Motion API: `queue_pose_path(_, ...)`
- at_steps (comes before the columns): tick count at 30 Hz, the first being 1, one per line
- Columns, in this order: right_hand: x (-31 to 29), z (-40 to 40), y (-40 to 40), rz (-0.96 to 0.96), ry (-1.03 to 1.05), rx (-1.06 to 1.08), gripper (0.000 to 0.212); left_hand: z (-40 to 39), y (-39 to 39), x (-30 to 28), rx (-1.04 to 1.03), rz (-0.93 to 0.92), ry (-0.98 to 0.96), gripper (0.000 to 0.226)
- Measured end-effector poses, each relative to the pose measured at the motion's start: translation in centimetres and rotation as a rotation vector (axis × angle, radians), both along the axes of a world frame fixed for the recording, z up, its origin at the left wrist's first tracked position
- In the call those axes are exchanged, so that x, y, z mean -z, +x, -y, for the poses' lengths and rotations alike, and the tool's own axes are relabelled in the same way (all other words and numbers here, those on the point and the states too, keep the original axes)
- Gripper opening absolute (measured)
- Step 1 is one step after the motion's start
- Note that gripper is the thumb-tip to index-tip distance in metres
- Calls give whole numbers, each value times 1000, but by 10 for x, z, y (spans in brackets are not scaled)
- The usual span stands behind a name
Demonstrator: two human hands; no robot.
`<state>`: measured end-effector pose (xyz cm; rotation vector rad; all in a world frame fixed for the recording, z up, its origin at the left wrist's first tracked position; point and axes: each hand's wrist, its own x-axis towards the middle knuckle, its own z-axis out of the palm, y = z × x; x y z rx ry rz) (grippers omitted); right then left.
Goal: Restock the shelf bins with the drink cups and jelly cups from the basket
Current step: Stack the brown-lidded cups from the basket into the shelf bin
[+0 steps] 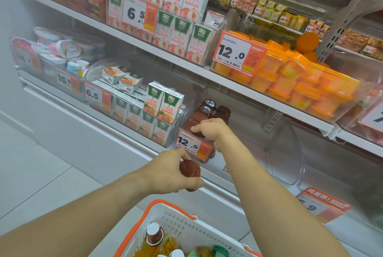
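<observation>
My left hand [172,170] grips a dark red drink cup [189,170] in front of the lower shelf. My right hand [213,130] reaches into the clear bin [192,103] tagged 12.0, fingers curled over a dark red cup there; what it holds is partly hidden. Several dark red cups [209,109] stand in that bin. Below, the white basket with orange rim [165,211] holds bottles and cups [154,236].
Juice cartons [163,107] fill the bin to the left, more cartons [182,34] on the shelf above. Orange jelly cups [290,82] fill the upper right bin. An empty clear bin [286,153] stands to the right of the dark cups. Grey tiled floor at left.
</observation>
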<state>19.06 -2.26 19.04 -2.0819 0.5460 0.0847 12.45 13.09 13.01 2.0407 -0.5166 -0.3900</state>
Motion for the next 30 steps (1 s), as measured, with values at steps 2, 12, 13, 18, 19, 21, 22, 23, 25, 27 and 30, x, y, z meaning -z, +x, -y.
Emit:
queue_pose_path(2,-1,-1,-1,-1,-13,-21,19,1,0,0,5,5,5,50)
queue_pose_path(12,2,19,-11,192,-350,-90,40,2,-1,-6,-41,127,-6,48)
queue_pose_path(13,-3,21,-21,256,-374,-127,31,2,-1,-7,-58,158,-16,48)
queue_pose_path(18,-22,26,-71,44,-133,-500,32,9,0,-16,-229,318,-76,62)
queue_pose_path(19,-23,27,-77,-1,-109,-546,34,11,1,-17,-246,341,-96,66)
queue_pose_path(21,-21,32,-81,26,18,-530,33,17,1,-20,-261,373,-126,74)
queue_pose_path(22,-19,36,-80,67,111,-479,33,20,1,-21,-259,378,-145,78)
queue_pose_path(23,-18,40,-79,103,203,-416,33,23,1,-21,-252,382,-169,82)
queue_pose_path(25,-16,49,-72,156,337,-276,34,28,2,-19,-233,427,-162,85)
queue_pose_path(27,-15,58,-61,194,355,-148,30,28,4,-16,-212,524,-2,80)
queue_pose_path(30,-8,68,-40,186,158,-58,21,25,10,-8,-120,606,285,80)
